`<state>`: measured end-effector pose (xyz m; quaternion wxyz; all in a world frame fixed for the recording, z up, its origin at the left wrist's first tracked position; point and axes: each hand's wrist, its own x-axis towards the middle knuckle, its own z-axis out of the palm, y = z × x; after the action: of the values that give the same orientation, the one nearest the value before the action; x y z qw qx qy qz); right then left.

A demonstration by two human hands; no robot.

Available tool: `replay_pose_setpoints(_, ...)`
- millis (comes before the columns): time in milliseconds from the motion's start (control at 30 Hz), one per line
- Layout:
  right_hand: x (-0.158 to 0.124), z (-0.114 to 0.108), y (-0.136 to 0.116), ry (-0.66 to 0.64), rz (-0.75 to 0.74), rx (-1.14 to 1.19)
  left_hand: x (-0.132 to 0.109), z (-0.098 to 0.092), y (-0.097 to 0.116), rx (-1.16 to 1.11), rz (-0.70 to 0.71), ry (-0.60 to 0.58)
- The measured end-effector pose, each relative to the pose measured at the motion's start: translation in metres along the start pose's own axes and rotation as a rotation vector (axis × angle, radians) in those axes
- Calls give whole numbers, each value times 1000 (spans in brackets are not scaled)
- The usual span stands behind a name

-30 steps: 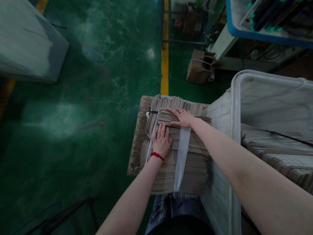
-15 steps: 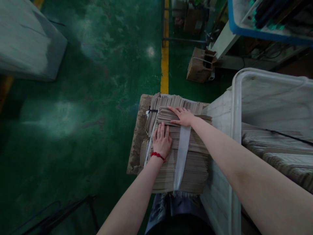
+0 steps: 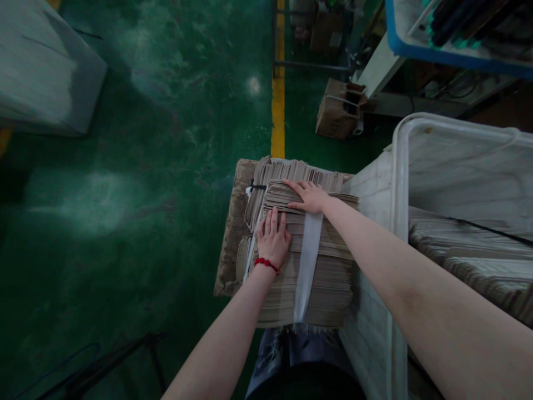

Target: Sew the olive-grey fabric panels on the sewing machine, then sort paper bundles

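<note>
In front of me a stack of thin grey-brown cardboard sheets stands on edge, packed in rows on a worn wooden board. A pale flat strap runs down across the sheets. My left hand, with a red bracelet at the wrist, lies flat on the stack, fingers stretched forward. Just beyond it, my right hand rests with spread fingers on the upper bundle of sheets. The undersides of both hands are hidden. A dark tie holds the bundle at the far left.
Close on the right stands a large white plastic bin holding more sheets. Farther off are a small cardboard box, a metal frame and a blue-edged table. A grey covered block sits at upper left on the green floor.
The whole view has shifted slightly, with everything a little farther left. Both hands keep their places on the sheets.
</note>
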<state>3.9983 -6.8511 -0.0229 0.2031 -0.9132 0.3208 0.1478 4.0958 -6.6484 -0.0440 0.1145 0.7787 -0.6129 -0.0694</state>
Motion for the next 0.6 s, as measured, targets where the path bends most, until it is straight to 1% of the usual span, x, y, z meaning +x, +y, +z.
replay_pose_setpoints(400,-1,2,0,18,1,0,2,-6,1,25,6,-25)
replay_pose_setpoints(600,-2,1,0,2,8,1,4,-12,2,45,11,-53)
